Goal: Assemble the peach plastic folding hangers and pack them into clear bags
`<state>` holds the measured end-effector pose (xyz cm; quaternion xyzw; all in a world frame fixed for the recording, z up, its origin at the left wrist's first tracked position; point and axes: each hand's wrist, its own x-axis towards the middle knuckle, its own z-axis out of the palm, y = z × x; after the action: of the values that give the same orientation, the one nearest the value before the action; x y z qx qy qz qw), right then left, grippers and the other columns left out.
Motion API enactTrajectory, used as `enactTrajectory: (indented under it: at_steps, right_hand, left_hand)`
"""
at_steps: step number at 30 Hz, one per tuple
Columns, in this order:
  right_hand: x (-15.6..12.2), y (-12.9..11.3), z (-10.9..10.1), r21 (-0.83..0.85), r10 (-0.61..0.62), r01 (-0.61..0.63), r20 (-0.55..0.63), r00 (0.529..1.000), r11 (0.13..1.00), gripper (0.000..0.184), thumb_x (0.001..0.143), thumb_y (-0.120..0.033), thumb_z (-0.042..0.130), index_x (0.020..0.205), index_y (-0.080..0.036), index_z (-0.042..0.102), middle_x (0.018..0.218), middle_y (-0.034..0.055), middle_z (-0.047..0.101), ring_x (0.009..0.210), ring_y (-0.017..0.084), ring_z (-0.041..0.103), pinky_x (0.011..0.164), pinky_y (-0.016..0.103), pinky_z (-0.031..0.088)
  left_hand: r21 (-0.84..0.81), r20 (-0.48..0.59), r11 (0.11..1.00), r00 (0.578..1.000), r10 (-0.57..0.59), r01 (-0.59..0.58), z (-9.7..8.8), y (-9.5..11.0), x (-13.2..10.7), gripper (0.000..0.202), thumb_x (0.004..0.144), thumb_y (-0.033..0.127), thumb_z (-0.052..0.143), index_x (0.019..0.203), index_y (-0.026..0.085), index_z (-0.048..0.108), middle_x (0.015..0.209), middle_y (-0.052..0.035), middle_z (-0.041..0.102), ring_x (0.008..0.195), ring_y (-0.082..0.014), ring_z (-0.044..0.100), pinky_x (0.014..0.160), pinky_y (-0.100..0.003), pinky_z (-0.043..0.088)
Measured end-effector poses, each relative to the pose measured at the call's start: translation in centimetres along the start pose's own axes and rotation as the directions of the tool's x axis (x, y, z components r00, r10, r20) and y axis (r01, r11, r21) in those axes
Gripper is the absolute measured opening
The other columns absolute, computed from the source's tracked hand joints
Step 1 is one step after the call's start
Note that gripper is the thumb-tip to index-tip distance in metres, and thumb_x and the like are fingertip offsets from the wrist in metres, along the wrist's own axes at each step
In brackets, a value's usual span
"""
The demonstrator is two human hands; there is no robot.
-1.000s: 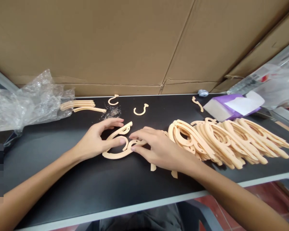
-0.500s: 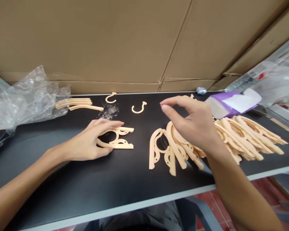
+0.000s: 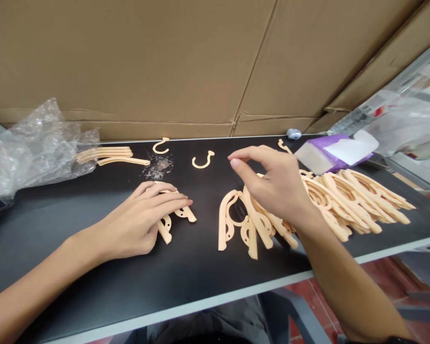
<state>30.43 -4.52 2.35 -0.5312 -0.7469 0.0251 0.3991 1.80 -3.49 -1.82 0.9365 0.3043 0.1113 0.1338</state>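
Observation:
My left hand (image 3: 138, 220) lies over a pale wooden-coloured folding hanger (image 3: 188, 213) on the black table, its fingers across the top and the thumb tucked at the near side. Only the hanger's two arm ends show, pointing toward the lower right; the hand hides most of its upper part. Thumb and forefinger apart, my right hand (image 3: 272, 179) hovers with nothing visible between them. Below and beside it lie several similar folding hangers (image 3: 222, 224). A loose hanger hook (image 3: 202, 165) rests between my hands, and another hook (image 3: 160, 145) lies farther left.
Curved hanger arms (image 3: 123, 161) lie at the left beside a crumpled clear plastic bag (image 3: 39, 148). Small debris (image 3: 159, 166) is scattered near them. Right, a purple tissue pack (image 3: 331, 153) stands behind a hanger pile (image 3: 354, 200). Cardboard (image 3: 146, 62) walls the back edge.
The hanger under my left hand has turned, its arm ends swinging from rightward to lower right. My left hand now covers more of it. The right hand keeps nearly the same pose.

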Motion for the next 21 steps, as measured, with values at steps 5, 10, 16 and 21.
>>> enactTrajectory:
  at_steps: [5, 10, 16, 21]
  right_hand:
    - [-0.6, -1.0, 1.4, 0.043, -0.060, 0.050, 0.270, 0.961, 0.998, 0.017, 0.095, -0.022, 0.059, 0.095, -0.022, 0.076, 0.092, 0.0025, 0.079, 0.087, 0.021, 0.070, 0.089, 0.038, 0.049]
    - [-1.3, -3.2, 3.5, 0.000, -0.120, 0.142, 0.524, 0.843, 0.990, 0.032, 0.100, -0.033, 0.056, 0.126, -0.018, 0.069, 0.124, 0.0128, 0.071, 0.113, 0.029, 0.065, 0.100, 0.048, 0.047]
    - [-2.5, -6.5, 6.3, -0.078, -0.208, 0.318, 0.606, 0.768, 0.945, 0.058, 0.096, -0.058, 0.056, 0.138, -0.018, 0.060, 0.155, 0.0190, 0.045, 0.123, 0.040, 0.055, 0.095, 0.058, 0.052]
    - [-2.9, -7.9, 6.7, -0.140, -0.187, 0.340, 0.614, 0.767, 0.930, 0.041, 0.096, -0.038, 0.053, 0.129, -0.015, 0.062, 0.135, 0.0175, 0.061, 0.102, 0.035, 0.064, 0.081, 0.050, 0.058]
  left_hand:
    - [-0.076, -0.034, 0.997, 0.999, 0.029, -0.032, 0.0, 0.2, 0.2, 0.076, 0.071, 0.002, 0.043, 0.141, 0.029, 0.058, 0.142, -0.0032, 0.064, 0.137, -0.0285, 0.048, 0.113, -0.048, 0.039]
    - [-0.104, -0.246, 0.995, 0.969, -0.026, 0.001, 0.1, -1.5, 0.4, 0.054, 0.074, 0.006, 0.047, 0.121, 0.024, 0.064, 0.127, -0.0069, 0.067, 0.121, -0.0275, 0.057, 0.107, -0.043, 0.043]
    - [-0.097, -0.432, 0.976, 0.875, -0.218, 0.195, 0.8, -4.4, 0.3, 0.036, 0.074, 0.013, 0.049, 0.104, 0.022, 0.066, 0.104, -0.0072, 0.069, 0.103, -0.0291, 0.062, 0.093, -0.042, 0.049]
    - [-0.067, -0.433, 0.981, 0.881, -0.192, 0.181, 1.0, -4.4, 0.1, 0.031, 0.080, 0.017, 0.050, 0.107, 0.022, 0.066, 0.106, -0.0074, 0.070, 0.107, -0.0291, 0.062, 0.096, -0.042, 0.049]
